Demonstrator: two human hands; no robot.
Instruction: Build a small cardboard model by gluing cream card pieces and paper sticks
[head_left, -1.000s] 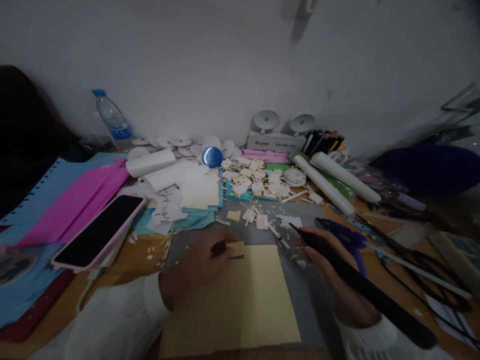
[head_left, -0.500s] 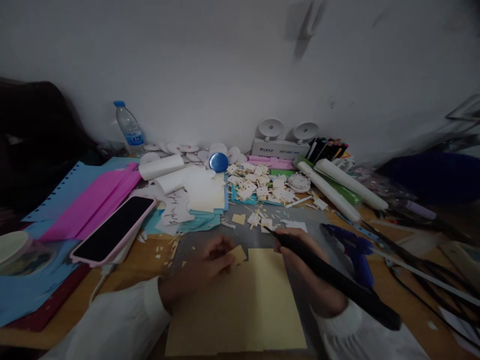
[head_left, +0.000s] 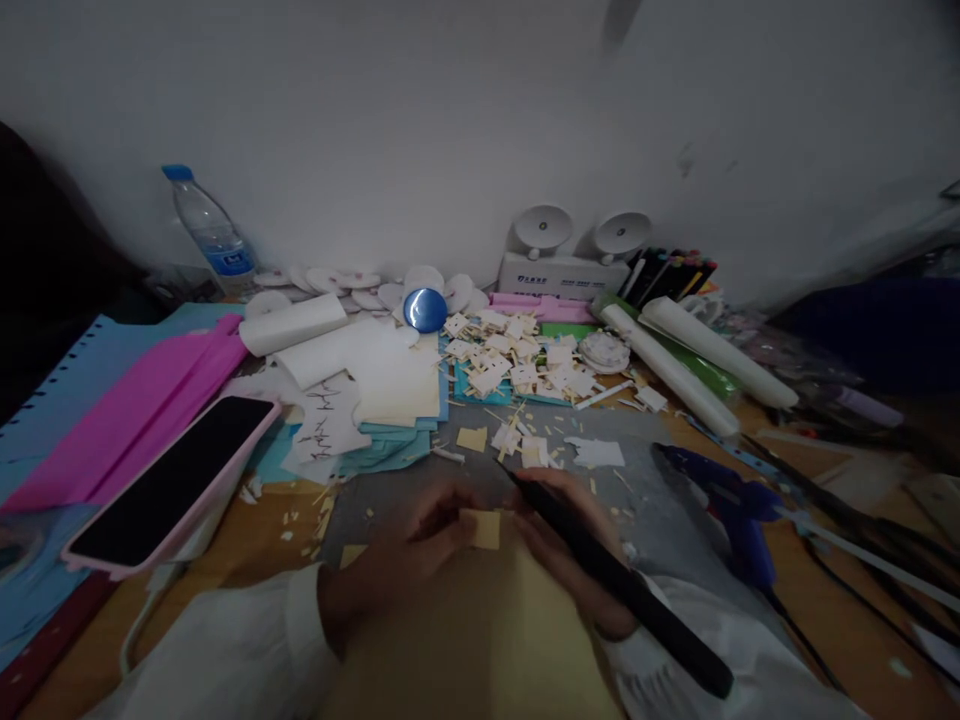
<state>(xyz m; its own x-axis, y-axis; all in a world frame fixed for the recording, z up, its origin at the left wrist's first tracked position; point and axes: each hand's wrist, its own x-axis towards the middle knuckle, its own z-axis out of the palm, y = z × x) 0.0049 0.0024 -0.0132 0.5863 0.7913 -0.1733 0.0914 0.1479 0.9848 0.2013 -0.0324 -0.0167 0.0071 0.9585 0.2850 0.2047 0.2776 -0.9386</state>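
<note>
Between thumb and fingers, my left hand (head_left: 409, 550) pinches a small yellow paper piece (head_left: 487, 530). My right hand (head_left: 574, 530) is closed around a long black pen-shaped tool (head_left: 637, 595) with a thin pointed tip, slanting up and left. The right fingertips are close to the right edge of the paper piece; whether they touch it I cannot tell. Beneath both hands lies a larger yellow paper sheet (head_left: 517, 640). Another small yellow square (head_left: 472, 439) rests on the grey mat (head_left: 637, 520) beyond my hands.
A heap of small cream cut-outs (head_left: 495, 360) is at the back. On the right lie a blue glue gun (head_left: 727, 500), white rolls (head_left: 671, 370) and cables. A phone (head_left: 176, 480), pink paper (head_left: 135, 420) and a water bottle (head_left: 210, 230) are on the left.
My right hand and the black tool have moved left towards my left hand. The small paper piece is now level between the two hands. The camera view has shifted slightly.
</note>
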